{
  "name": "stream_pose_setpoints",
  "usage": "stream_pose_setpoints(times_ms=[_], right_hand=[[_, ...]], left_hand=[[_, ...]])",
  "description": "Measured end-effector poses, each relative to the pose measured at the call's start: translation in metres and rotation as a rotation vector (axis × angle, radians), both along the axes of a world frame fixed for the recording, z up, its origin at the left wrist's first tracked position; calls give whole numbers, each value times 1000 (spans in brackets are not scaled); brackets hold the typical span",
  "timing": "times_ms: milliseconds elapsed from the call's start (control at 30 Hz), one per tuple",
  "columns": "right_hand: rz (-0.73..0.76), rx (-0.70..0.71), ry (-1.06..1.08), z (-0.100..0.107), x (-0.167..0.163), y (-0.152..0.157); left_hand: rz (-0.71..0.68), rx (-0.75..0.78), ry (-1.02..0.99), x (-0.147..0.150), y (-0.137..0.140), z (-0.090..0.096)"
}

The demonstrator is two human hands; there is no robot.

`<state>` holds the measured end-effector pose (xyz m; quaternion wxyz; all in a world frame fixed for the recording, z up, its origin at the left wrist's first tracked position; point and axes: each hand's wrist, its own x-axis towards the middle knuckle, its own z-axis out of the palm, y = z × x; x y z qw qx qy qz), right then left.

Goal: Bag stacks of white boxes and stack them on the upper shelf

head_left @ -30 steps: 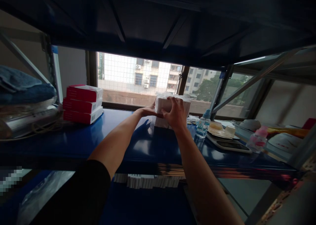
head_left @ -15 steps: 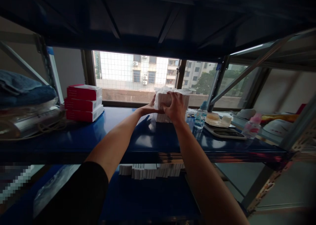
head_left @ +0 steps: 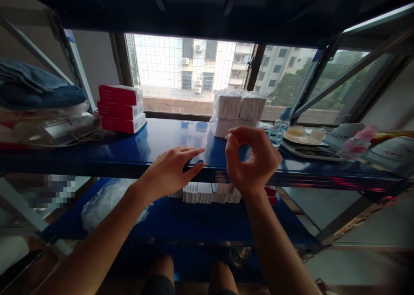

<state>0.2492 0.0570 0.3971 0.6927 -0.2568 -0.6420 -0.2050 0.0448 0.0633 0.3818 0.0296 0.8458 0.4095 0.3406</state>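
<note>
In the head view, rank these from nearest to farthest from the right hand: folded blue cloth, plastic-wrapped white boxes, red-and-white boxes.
Measured from the right hand:
1. Plastic-wrapped white boxes, just beyond it.
2. Red-and-white boxes, stacked well to its left.
3. Folded blue cloth, at the far left edge.

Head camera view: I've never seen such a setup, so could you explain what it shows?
No machine here, just a person's left hand and right hand, both bare, seen from one camera worn on the head. On the blue shelf, red-and-white boxes stand at left, plastic-wrapped white boxes nearer the middle, and a blue-tinted bottle right of those. The left hand is open, with nothing visible in it; the right is curled, and I can't tell whether it pinches something small.
</note>
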Motion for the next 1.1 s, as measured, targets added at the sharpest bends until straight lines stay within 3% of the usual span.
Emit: stream_pose_setpoints(times_ms=[67,133,200,267,400,500,567,733,900,1000,1100], right_hand=[[66,34,-40,-40,-5,-25],[87,-41,-64,-82,-10,-33],[139,-229,-40,-122,-16,-27],[189,-482,34,-156,-26,-9],[283,-895,129,-207,-50,27],[381,-1069,67,-241,-69,41],[427,-1142,39,-265,-81,45],[522,-1248,101,-320,-111,46],[411,-1253,106,-345,-129,39],[369,-1213,66,-347,-129,36],[378,-1187,54,-344,-125,32]], left_hand=[[51,159,-81,-13,-35,-24],[85,329,-182,-22,-53,-55],[121,471,-322,-25,-57,-93],[182,495,-492,-22,-49,-134],[348,73,-597,-13,-16,-206],[374,-192,-587,-17,4,-246],[407,-261,-544,-26,11,-267],[449,-247,-351,-60,14,-303],[466,-270,-321,-77,7,-329],[393,-274,-329,-77,-5,-325],[341,-247,-357,-83,-21,-299]])
